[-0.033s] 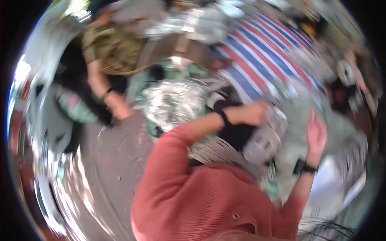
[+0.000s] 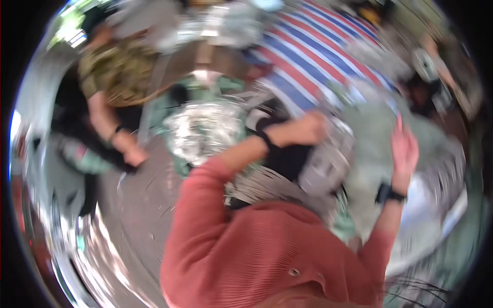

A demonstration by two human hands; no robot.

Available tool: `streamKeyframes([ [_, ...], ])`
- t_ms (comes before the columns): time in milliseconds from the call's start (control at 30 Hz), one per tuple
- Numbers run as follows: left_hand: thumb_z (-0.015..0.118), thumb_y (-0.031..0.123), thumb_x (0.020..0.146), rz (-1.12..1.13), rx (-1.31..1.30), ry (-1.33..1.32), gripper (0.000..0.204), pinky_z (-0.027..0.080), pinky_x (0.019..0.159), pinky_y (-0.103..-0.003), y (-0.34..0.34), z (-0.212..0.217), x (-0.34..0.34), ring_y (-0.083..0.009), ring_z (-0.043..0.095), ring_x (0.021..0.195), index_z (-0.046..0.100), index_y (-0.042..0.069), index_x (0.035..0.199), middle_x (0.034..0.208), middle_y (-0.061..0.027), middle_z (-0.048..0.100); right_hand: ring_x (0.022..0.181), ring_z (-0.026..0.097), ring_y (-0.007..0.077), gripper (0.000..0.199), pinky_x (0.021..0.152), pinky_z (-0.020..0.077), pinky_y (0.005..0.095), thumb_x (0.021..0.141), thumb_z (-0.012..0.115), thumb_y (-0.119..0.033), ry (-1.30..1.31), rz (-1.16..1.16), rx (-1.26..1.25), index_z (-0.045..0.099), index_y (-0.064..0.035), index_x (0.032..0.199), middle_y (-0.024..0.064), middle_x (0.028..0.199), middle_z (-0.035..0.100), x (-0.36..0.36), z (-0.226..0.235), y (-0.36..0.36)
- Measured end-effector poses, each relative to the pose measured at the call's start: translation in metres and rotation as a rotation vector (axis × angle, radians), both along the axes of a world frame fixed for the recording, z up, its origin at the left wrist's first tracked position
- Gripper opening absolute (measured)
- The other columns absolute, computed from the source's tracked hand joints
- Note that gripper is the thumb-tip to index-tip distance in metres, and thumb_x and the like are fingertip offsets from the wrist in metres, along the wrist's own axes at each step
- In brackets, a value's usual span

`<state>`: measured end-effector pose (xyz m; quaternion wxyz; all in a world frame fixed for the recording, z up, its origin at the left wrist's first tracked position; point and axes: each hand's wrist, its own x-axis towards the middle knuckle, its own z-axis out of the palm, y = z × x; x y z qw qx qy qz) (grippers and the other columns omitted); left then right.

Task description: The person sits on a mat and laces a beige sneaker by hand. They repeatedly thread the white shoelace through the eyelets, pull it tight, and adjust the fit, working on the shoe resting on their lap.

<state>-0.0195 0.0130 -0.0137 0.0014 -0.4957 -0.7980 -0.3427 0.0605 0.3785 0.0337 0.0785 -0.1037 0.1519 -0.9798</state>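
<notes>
The picture is smeared by motion. My left hand (image 2: 310,127) reaches across to the right, with its fingers curled closed; whether anything is in them is hidden. Beside it lies a translucent greyish plastic package (image 2: 324,167), with dark cloth (image 2: 287,161) under my wrist. My right hand (image 2: 404,148) is raised over a pale green-grey heap of plastic (image 2: 377,131). One finger or more points up and away, and I make out no thing in this hand. A shiny silvery bundle (image 2: 205,131) sits left of my left forearm, in front of green material.
Across from me on the left, a person in a camouflage-pattern shirt (image 2: 120,69) reaches down with one hand (image 2: 134,154). A red, white and blue striped sheet (image 2: 318,49) spreads behind my hands. Clear plastic bundles (image 2: 236,25) lie at the far side. Brown floor (image 2: 144,200) shows left.
The whole view has shifted, so most surroundings sit further left and slightly higher. Both my hands keep about the same pose. I see nothing picked up or let go.
</notes>
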Motion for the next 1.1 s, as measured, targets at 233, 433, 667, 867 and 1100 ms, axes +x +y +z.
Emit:
streamKeyframes([
  [233, 0.064, -0.005, 0.078, -0.09, 0.087, -0.319, 0.014, 0.048, 0.072, -0.032, 0.022, 0.004, -0.007, -0.0206, 0.058, 0.079, 0.058, 0.001, 0.089, 0.088, -0.0084, 0.055, 0.123, 0.051, 0.0323, 0.03, 0.084, 0.0453, 0.042, 0.092, 0.031, -0.007, 0.097, -0.619, 0.322, 0.051, 0.0075, 0.108, 0.0227, 0.141, 0.045, 0.087, 0.108, 0.178],
  [433, 0.065, -0.007, 0.078, -0.125, 0.041, -0.327, 0.016, 0.048, 0.071, -0.03, 0.026, 0.005, -0.004, -0.0195, 0.058, 0.078, 0.059, 0.002, 0.09, 0.094, -0.0076, 0.053, 0.127, 0.048, 0.0344, 0.017, 0.079, 0.0394, 0.0345, 0.09, 0.033, -0.003, -0.224, -1.128, 0.397, 0.049, 0.0033, 0.091, 0.0254, 0.143, 0.041, 0.094, 0.127, 0.164],
  [667, 0.067, -0.004, 0.077, -0.135, 0.001, -0.238, 0.015, 0.049, 0.069, -0.034, 0.03, 0.01, 0.001, -0.0244, 0.06, 0.079, 0.058, 0.002, 0.088, 0.098, -0.0084, 0.053, 0.088, 0.062, 0.0154, 0.015, 0.061, 0.0407, 0.0261, 0.091, 0.047, -0.007, -0.49, -0.936, 0.682, 0.057, -0.0008, 0.1, 0.0151, 0.123, 0.061, 0.071, 0.067, 0.116],
  [867, 0.062, -0.004, 0.078, -0.181, -0.02, 0.001, 0.017, 0.049, 0.071, -0.039, 0.025, 0.007, 0.006, -0.0335, 0.058, 0.085, 0.055, 0.003, 0.091, 0.1, -0.0116, 0.051, 0.059, 0.042, 0.0025, 0.022, 0.052, 0.0327, 0.0189, 0.092, 0.055, -0.017, -0.319, -0.349, 1.486, 0.067, -0.0101, 0.109, -0.0077, 0.072, 0.05, 0.031, 0.02, -0.063],
  [1100, 0.058, -0.006, 0.081, -0.145, 0.036, -0.051, 0.015, 0.047, 0.074, -0.038, 0.029, 0.027, 0.015, -0.035, 0.055, 0.086, 0.051, 0.001, 0.093, 0.1, -0.0134, 0.05, 0.077, 0.062, 0.0335, 0.022, 0.08, 0.0408, 0.0444, 0.093, 0.051, -0.021, 0.46, -0.387, 2.326, 0.063, -0.0048, 0.085, 0.015, 0.084, 0.064, 0.005, -0.035, -0.134],
])
